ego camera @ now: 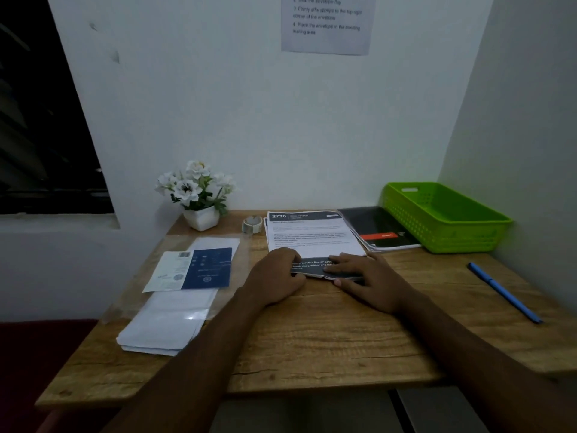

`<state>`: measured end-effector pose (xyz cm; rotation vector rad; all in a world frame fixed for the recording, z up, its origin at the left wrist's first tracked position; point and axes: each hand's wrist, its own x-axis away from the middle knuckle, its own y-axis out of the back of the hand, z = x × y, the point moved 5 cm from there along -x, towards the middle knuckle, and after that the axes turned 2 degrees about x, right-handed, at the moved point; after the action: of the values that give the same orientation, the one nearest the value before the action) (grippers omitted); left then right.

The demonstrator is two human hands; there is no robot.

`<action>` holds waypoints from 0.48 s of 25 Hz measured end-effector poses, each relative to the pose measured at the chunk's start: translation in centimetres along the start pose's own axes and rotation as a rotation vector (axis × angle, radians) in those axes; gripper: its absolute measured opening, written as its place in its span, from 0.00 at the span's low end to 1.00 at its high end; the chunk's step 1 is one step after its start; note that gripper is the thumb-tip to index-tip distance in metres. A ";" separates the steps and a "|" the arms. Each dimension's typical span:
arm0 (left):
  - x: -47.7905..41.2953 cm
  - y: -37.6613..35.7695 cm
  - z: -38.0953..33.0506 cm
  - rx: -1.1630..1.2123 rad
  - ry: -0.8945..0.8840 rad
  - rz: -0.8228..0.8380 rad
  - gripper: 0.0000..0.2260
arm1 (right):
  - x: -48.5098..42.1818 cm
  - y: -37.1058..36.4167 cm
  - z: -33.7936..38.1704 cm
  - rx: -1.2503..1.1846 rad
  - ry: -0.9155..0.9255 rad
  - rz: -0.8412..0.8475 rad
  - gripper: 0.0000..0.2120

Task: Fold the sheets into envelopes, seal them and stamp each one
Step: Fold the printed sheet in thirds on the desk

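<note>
A stack of printed sheets (pixel 307 232) lies at the back middle of the wooden table (pixel 327 332). Its near edge, a dark band with white text, is lifted off the table. My left hand (pixel 274 276) curls round the left part of that edge. My right hand (pixel 368 279) has its fingers flat on top of the band and the thumb under it. A pile of white envelopes (pixel 165 323) lies at the left under a clear plastic sleeve, with a blue and white stamp sheet (pixel 199 270) on it. A roll of tape (pixel 252 225) stands behind.
A green plastic basket (pixel 446 220) stands at the back right, with a black booklet (pixel 381 228) beside it. A blue pen (pixel 504 292) lies at the right. A white flower pot (pixel 199 195) sits at the back left. An instruction sheet (pixel 326 23) hangs on the wall.
</note>
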<state>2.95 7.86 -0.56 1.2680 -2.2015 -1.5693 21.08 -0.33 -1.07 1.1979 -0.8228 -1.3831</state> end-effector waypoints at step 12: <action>1.2 1.9 -1.5 0.103 -0.181 -0.148 0.05 | 0.2 0.9 -0.3 -0.115 0.093 -0.161 0.12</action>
<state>1.99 6.18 1.26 1.3979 -2.3741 -1.7067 21.61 -0.66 -0.31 1.2499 -0.5839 -1.4723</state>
